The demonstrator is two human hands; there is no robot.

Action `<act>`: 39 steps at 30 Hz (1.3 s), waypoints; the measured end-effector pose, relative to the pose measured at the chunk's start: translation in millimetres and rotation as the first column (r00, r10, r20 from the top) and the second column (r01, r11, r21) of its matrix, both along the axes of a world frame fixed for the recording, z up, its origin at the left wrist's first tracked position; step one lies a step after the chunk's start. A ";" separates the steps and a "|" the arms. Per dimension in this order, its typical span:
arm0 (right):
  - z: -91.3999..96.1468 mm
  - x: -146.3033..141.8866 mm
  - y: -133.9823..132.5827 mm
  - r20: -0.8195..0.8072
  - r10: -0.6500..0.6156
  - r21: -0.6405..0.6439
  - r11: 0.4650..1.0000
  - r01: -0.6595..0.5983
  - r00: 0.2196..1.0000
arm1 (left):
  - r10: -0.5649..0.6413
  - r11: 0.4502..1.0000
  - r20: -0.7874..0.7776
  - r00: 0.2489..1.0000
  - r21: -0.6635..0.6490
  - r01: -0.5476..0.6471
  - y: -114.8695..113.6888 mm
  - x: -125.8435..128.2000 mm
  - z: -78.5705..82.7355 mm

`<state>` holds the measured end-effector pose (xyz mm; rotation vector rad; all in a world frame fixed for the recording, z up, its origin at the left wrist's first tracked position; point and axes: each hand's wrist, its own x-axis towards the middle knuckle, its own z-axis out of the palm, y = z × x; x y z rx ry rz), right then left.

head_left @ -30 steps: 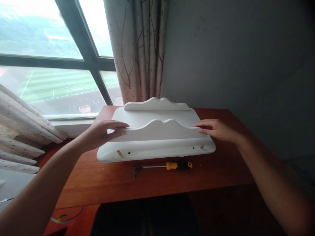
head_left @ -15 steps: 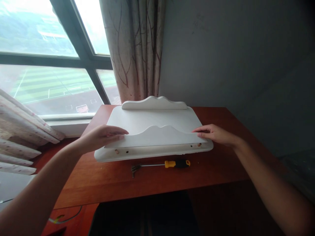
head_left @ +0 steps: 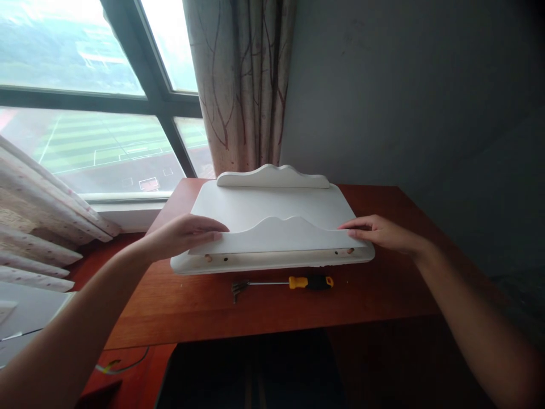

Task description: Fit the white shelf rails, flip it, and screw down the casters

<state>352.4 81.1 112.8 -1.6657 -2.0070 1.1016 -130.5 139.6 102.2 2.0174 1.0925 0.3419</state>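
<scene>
My left hand [head_left: 193, 232] and my right hand [head_left: 374, 232] grip the two ends of a white wavy-topped panel [head_left: 279, 236], thumbs on its near face and fingers over its top edge. The panel is held along the near side of a white board [head_left: 264, 204]. Below the panel's lower edge, wooden dowels [head_left: 208, 258] and dark holes [head_left: 225, 259] show near both ends. A second wavy panel [head_left: 272, 177] stands upright along the board's far side. In front of the board lies a screwdriver [head_left: 310, 282] with a yellow and black handle, and several screws [head_left: 238, 288] sit by its tip.
Everything rests on a reddish-brown wooden table [head_left: 276, 312]. Behind it are a patterned curtain [head_left: 242, 85] and a grey wall [head_left: 383, 102]. A window [head_left: 106, 136] is at the left. A cable [head_left: 128, 366] lies at the lower left.
The whole scene has shifted slightly right in view as the camera turned. Both hands keep their hold on the near wavy panel, which stays in place against the board.
</scene>
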 end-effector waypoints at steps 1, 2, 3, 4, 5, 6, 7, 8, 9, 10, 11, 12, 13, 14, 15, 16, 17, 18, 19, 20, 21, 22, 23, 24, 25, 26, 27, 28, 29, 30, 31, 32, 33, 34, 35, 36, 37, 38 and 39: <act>0.2 0.0 0.2 0.001 0.006 -0.002 1.000 -0.006 1.000 | 0.000 1.000 0.004 1.000 -0.001 0.000 -0.2 0.4 0.4; 0.4 -0.1 0.3 0.001 0.011 -0.005 1.000 -0.011 1.000 | -0.002 1.000 0.008 1.000 0.001 0.002 -0.4 0.6 0.7; 0.7 -0.4 0.3 0.000 0.012 -0.008 1.000 -0.012 1.000 | -0.006 1.000 0.012 1.000 0.003 0.005 -0.6 0.6 0.9; 0.9 -0.7 0.2 -0.002 0.013 -0.010 1.000 -0.013 1.000 | -0.009 1.000 0.018 1.000 0.004 0.009 -0.8 0.5 1.1; 1.2 -1.0 -0.1 -0.003 0.012 -0.010 1.000 -0.012 1.000 | -0.011 1.000 0.023 1.000 0.004 0.011 -0.9 0.4 1.4; 1.4 -1.4 -0.4 -0.004 0.011 -0.006 1.000 -0.011 1.000 | -0.011 1.000 0.025 1.000 0.006 0.011 -1.2 0.2 1.6; 1.7 -1.7 -0.8 -0.005 0.008 -0.001 1.000 -0.008 1.000 | -0.009 1.000 0.021 1.000 0.013 0.009 -1.6 0.0 2.0; 2.0 -1.9 -1.4 -0.005 0.005 0.005 1.000 -0.005 1.000 | -0.005 1.000 0.012 1.000 0.024 0.005 -2.3 -0.1 2.6; 2.3 -2.0 -2.0 -0.005 -0.001 0.010 1.000 0.001 1.000 | 0.000 0.999 -0.001 1.000 0.041 0.000 -3.3 0.0 3.5; 2.6 -2.1 -2.9 -0.004 -0.008 0.011 1.000 0.008 1.000 | 0.007 0.998 -0.015 1.000 0.060 -0.006 -4.7 0.3 4.6; 3.0 -2.0 -3.8 -0.003 -0.015 0.012 1.000 0.015 1.000 | 0.014 0.997 -0.030 0.999 0.081 -0.012 -6.5 0.7 6.0; 3.4 -1.9 -5.0 -0.002 -0.020 0.012 1.000 0.020 1.000 | 0.023 0.994 -0.044 0.999 0.104 -0.018 -8.8 1.3 7.5; 3.9 -1.7 -6.4 -0.001 -0.023 0.015 1.000 0.023 1.000 | 0.032 0.991 -0.058 0.998 0.131 -0.025 -11.6 2.0 9.0; 4.4 -1.7 -8.1 0.001 -0.024 0.022 0.999 0.024 1.000 | 0.044 0.986 -0.073 0.996 0.162 -0.032 -14.6 2.8 10.3; 5.1 -1.7 -9.9 0.003 -0.023 0.034 0.999 0.023 1.000 | 0.059 0.979 -0.085 0.995 0.200 -0.041 -18.0 3.6 11.5; 5.9 -2.0 -12.1 0.007 -0.024 0.052 0.998 0.023 1.000 | 0.075 0.969 -0.094 0.993 0.243 -0.050 -21.6 4.3 12.4; 6.8 -2.4 -14.6 0.015 -0.027 0.075 0.997 0.026 1.000 | 0.090 0.957 -0.096 0.991 0.285 -0.059 -25.5 4.9 12.8; 7.7 -3.1 -17.4 0.025 -0.034 0.100 0.994 0.031 0.999 | 0.105 0.943 -0.092 0.990 0.326 -0.070 -29.5 5.3 12.9; 8.6 -3.8 -20.5 0.038 -0.044 0.128 0.991 0.039 0.998 | 0.120 0.929 -0.086 0.989 0.362 -0.081 -33.8 5.5 12.6; 9.3 -4.5 -23.9 0.051 -0.054 0.156 0.987 0.045 0.997 | 0.132 0.915 -0.078 0.988 0.392 -0.091 -38.2 5.4 12.0; 9.8 -5.1 -27.5 0.064 -0.062 0.183 0.982 0.049 0.996 | 0.144 0.904 -0.072 0.987 0.416 -0.102 -42.6 5.1 11.0; 9.8 -5.5 -31.2 0.078 -0.068 0.213 0.976 0.050 0.995 | 0.156 0.893 -0.065 0.986 0.435 -0.112 -47.1 4.6 9.7; 9.4 -5.7 -35.0 0.096 -0.068 0.242 0.969 0.044 0.993 | 0.166 0.884 -0.058 0.984 0.452 -0.123 -51.5 4.0 8.2; 8.4 -5.6 -38.7 0.117 -0.064 0.270 0.962 0.031 0.991 | 0.172 0.876 -0.049 0.984 0.465 -0.130 -55.6 3.4 6.5; 7.0 -5.3 -42.2 0.141 -0.056 0.297 0.955 0.012 0.988 | 0.171 0.869 -0.039 0.984 0.476 -0.132 -59.3 3.0 4.7; 5.2 -4.9 -45.3 0.164 -0.048 0.325 0.946 -0.008 0.985 | 0.167 0.864 -0.027 0.986 0.486 -0.133 -62.5 2.7 2.9; 3.1 -4.5 -48.0 0.185 -0.039 0.353 0.935 -0.029 0.982 | 0.164 0.858 -0.014 0.986 0.495 -0.135 -65.1 2.6 1.2; 1.1 -4.2 -50.2 0.199 -0.031 0.379 0.924 -0.048 0.979 | 0.160 0.854 -0.004 0.987 0.502 -0.137 -67.0 2.7 -0.3; -0.8 -4.0 -51.8 0.209 -0.022 0.400 0.914 -0.065 0.978 | 0.159 0.850 0.005 0.987 0.509 -0.139 -68.4 3.0 -1.5; -2.5 -4.0 -52.9 0.213 -0.016 0.418 0.905 -0.076 0.977 | 0.160 0.846 0.012 0.987 0.514 -0.143 -69.3 3.4 -2.4; -3.8 -4.2 -53.6 0.216 -0.012 0.428 0.900 -0.084 0.976 | 0.162 0.843 0.015 0.987 0.518 -0.146 -69.7 3.8 -2.9; -4.8 -4.6 -53.9 0.218 -0.008 0.433 0.897 -0.089 0.976 | 0.164 0.841 0.015 0.986 0.521 -0.148 -69.8 4.2 -3.2; -5.6 -5.0 -53.9 0.220 -0.006 0.436 0.895 -0.092 0.976 | 0.164 0.839 0.014 0.986 0.524 -0.147 -69.8 4.6 -3.2; -6.2 -5.5 -53.9 0.220 -0.007 0.439 0.894 -0.093 0.975 | 0.163 0.837 0.013 0.987 0.528 -0.145 -69.6 4.9 -3.1; -6.8 -5.9 -53.7 0.221 -0.008 0.440 0.893 -0.092 0.975 | 0.162 0.835 0.013 0.987 0.531 -0.144 -69.5 5.1 -2.9; -7.3 -6.2 -53.6 0.220 -0.009 0.442 0.892 -0.091 0.975 | 0.162 0.833 0.011 0.987 0.535 -0.143 -69.3 5.3 -2.7; -7.9 -6.5 -53.6 0.218 -0.010 0.444 0.892 -0.090 0.976 | 0.163 0.830 0.012 0.987 0.539 -0.143 -69.2 5.5 -2.5; -8.4 -6.6 -53.6 0.216 -0.012 0.446 0.891 -0.088 0.976 | 0.162 0.828 0.011 0.987 0.542 -0.142 -69.2 5.6 -2.4; -8.9 -6.8 -53.7 0.214 -0.014 0.448 0.890 -0.086 0.977 | 0.159 0.827 0.011 0.987 0.545 -0.139 -69.1 5.7 -2.5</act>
